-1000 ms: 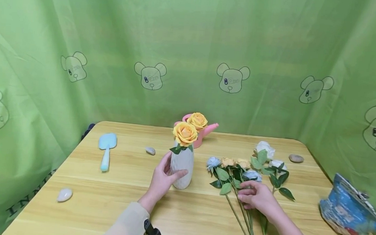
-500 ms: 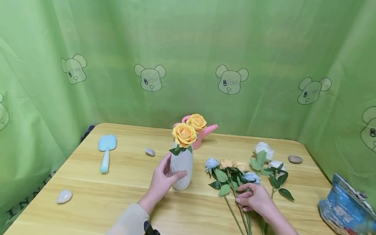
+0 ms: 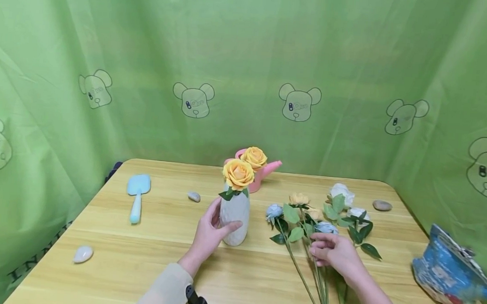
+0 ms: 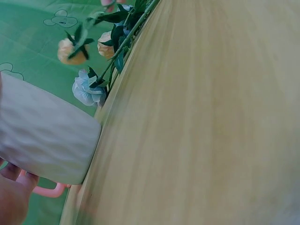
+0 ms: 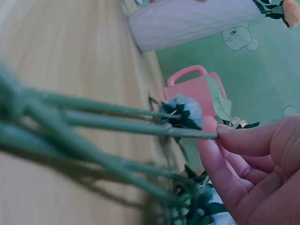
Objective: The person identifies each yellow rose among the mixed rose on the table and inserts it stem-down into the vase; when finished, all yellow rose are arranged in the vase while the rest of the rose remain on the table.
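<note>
My left hand (image 3: pixel 210 232) holds a pale, textured vase (image 3: pixel 235 217) upright around its side, with fingertips (image 4: pixel 30 180) against it in the left wrist view. Two yellow roses (image 3: pixel 238 174) stand in the vase. To the right, thumb and fingers of my right hand (image 3: pixel 338 255) pinch a green stem (image 5: pixel 140 127). It carries a peach rose (image 3: pixel 299 199), which is raised off the table in the left wrist view. Around it lie another peach rose (image 3: pixel 315 214) and two light-blue roses (image 3: pixel 274 212), their stems crossing toward the table's front.
White roses (image 3: pixel 342 194) with leaves lie right of the bunch, near a grey stone (image 3: pixel 382 205). A pink watering can (image 3: pixel 256 183) stands behind the vase. Leftward are a blue toy shovel (image 3: pixel 137 196) and two pebbles (image 3: pixel 82 254). A blue crinkled bag (image 3: pixel 451 270) sits far right.
One peach rose has risen and shifted slightly away from the bunch as my right hand pinches its stem and moves a little right. My left hand stays on the vase.
</note>
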A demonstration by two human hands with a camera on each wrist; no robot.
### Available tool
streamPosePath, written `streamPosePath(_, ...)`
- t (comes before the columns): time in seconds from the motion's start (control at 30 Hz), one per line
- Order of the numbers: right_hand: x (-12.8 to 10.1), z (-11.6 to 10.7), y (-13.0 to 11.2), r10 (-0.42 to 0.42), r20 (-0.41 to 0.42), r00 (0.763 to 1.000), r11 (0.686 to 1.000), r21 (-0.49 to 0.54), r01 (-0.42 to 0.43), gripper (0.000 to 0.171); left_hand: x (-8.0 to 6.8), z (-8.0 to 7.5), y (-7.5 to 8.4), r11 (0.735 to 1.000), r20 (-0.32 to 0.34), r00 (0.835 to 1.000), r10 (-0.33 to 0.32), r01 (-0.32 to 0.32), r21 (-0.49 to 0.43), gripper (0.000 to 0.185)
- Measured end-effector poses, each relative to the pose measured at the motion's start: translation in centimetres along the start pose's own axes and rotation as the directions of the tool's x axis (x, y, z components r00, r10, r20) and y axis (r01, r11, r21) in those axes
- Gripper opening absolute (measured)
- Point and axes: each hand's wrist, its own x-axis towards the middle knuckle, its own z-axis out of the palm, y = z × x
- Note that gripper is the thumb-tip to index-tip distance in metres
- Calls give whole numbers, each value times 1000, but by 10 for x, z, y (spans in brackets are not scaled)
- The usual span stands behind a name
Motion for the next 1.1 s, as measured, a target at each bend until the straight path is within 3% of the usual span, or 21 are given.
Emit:
streamPosePath(0.37,-1,-5,-30,-159,-70,985,986,46,163,48,0,0,-2,1000,0,1000,3,-3,0,73)
streamPosePath(0.7,5,8,-87,-294,-181,938,932,163,323,44,1,-3,-3,1000,-5,1000,0,0,0,72)
streamPosePath(0.8,6,16,-104,-339,-208,917,896,226,382,41,1,-2,-3,1000,-3,1000,11,-11,-5,72)
streamPosePath(0.93,6,27,-123,-402,-246,882,824,323,465,30,1,-1,-3,1000,4,1000,18,-18,-11,72)
streamPosePath(1.1,4,40,-147,-455,-313,834,702,451,552,25,1,-1,-4,1000,4,1000,21,-21,-15,71)
